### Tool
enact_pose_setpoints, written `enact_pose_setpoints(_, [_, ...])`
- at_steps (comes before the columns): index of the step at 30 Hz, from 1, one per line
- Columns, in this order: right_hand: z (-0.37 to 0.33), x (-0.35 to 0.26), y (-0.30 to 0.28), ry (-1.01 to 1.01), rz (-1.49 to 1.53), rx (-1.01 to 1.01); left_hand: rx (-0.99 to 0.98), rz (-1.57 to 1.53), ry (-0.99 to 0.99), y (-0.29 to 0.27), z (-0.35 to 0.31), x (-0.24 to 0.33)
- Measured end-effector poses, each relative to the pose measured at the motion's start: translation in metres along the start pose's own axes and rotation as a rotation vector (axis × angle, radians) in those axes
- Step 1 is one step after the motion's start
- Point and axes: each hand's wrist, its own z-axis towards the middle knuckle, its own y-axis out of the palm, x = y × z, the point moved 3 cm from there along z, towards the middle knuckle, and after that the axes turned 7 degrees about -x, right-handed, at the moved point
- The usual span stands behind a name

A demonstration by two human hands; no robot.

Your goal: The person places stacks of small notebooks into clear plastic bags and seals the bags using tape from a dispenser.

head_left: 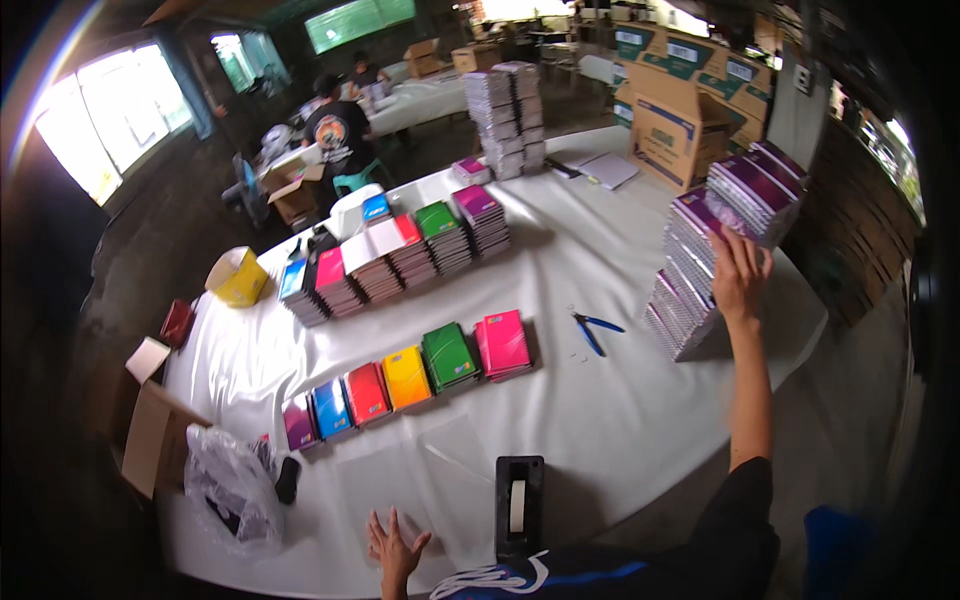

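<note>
My right hand (738,275) reaches to the right side of the table, fingers stretched out against a tall stack of plastic-wrapped notebook bundles (692,262) with purple covers. Whether its fingertips grip a bundle is hard to make out. Low at the front, my left hand (396,548) is open, fingers spread, over the white-covered table beside a clear plastic sheet (385,480). A black tape dispenser (519,505) stands to its right. Ahead runs a row of small notebook piles: purple (299,421), blue (331,407), red (367,391), yellow (406,377), green (449,355) and pink (504,344).
Blue-handled pliers (597,330) lie mid-table. Behind are taller notebook piles (390,255) and wrapped bundles (505,120). A plastic bag (232,490) and a yellow container (237,277) sit at left. Cardboard boxes (670,125) stand far right. Two people work at the back.
</note>
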Motion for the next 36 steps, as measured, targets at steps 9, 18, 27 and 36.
enact_pose_setpoints(9, [-0.016,0.033,0.023,0.115,-0.012,-0.032,-0.109,0.06,0.05,0.006,0.002,-0.009])
enact_pose_setpoints(18, [0.038,-0.054,-0.073,-0.144,0.508,-0.069,0.231,-0.093,0.129,-0.054,0.04,-0.07])
enact_pose_setpoints(27, [0.029,-0.398,-0.172,-0.71,1.173,-0.983,0.458,-0.46,-0.071,-0.157,0.229,-0.128])
enact_pose_setpoints(36, [-0.106,-0.654,-0.101,-0.82,0.877,-1.01,0.333,-0.404,-0.088,-0.166,0.26,-0.141])
